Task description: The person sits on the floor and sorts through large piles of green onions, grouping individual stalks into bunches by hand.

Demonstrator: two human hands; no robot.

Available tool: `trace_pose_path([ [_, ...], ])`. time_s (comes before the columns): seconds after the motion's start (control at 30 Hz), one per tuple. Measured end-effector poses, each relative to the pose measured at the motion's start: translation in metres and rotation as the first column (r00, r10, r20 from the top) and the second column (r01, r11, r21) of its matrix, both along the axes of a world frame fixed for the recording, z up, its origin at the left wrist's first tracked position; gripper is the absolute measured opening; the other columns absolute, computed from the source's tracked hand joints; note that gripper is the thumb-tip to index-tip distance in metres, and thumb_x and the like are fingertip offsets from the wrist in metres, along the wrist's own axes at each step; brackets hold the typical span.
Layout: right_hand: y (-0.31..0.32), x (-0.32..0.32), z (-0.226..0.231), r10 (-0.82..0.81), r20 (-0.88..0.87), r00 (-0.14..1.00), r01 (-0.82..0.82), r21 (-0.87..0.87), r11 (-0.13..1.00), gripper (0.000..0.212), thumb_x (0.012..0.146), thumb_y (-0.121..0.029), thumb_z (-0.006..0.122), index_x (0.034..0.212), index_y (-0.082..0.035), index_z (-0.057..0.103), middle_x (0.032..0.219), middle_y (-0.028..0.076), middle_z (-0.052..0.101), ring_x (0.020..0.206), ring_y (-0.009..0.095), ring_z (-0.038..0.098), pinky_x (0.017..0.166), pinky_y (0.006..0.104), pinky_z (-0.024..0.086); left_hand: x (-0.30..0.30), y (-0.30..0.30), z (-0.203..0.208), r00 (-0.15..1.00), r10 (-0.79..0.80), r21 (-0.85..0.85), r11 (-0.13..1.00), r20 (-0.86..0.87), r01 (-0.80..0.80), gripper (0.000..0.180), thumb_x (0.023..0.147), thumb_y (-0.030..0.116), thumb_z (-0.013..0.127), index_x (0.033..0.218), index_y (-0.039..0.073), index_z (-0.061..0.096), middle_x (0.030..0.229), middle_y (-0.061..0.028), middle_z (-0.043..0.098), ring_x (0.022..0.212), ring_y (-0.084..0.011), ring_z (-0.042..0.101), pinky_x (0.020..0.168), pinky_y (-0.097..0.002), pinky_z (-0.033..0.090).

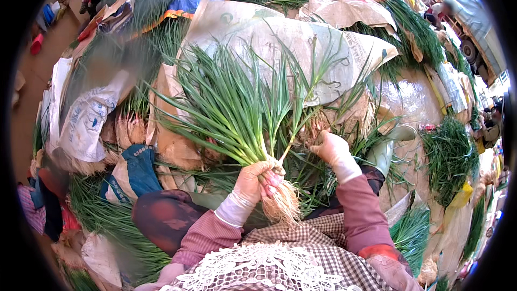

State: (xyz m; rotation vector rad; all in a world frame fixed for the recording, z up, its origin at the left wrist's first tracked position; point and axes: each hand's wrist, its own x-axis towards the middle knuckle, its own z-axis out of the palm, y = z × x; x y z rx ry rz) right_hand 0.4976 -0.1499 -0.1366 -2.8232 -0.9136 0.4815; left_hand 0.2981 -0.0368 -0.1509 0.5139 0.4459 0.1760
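My gloved left hand (pixel 253 180) is closed round a bunch of spring onions (pixel 231 113) just above the bulbs. Their long green leaves fan out up and to the left, and the pale roots hang below my fist. One stalk leans apart to the right. To the right of the bunch, my gloved right hand (pixel 331 151) has its fingers curled in beside a heap of rooted onions (pixel 350 116). What those fingers pinch, if anything, is too small to make out. Loose green leaves lie under both hands.
A whitish woven sack (pixel 253 27) covers onions ahead. A blue and white sack (pixel 132 175) lies by my left knee. More onion bundles (pixel 449 145) lie at right. My green boot (pixel 379 156) stands beside my right hand. A truck (pixel 474 32) and other people are farther off.
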Motion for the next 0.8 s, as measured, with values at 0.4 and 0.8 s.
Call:
trace_pose_path([
  [0.4,0.018,-0.015,0.011,-0.116,-0.061,0.991,0.126,0.192,0.973,0.032,0.082,-0.032,0.037,0.078,-0.012,0.062,0.075,0.011,0.060,0.070,0.024,0.058,0.063,0.0346,0.045,-0.001,-0.006,0.010,0.995,-0.041,0.012,0.999,-0.089,0.042,0.021,0.074,0.013,0.048,0.083,-0.006,0.051,0.077,-0.0151,0.055,0.071,-0.0212,0.053,0.065,-0.0306,0.044],
  [0.8,0.029,-0.022,-0.018,0.808,-0.563,-0.176,0.940,0.149,0.308,0.036,0.088,-0.029,0.034,0.091,0.002,0.052,0.045,-0.005,0.029,0.037,0.006,0.028,0.036,0.0184,0.024,0.004,-0.009,0.020,0.932,-0.027,-0.258,0.958,0.363,0.128,0.015,0.067,0.019,0.056,0.071,0.006,0.048,0.071,-0.0061,0.045,0.068,-0.0194,0.041,0.065,-0.0291,0.035],
])
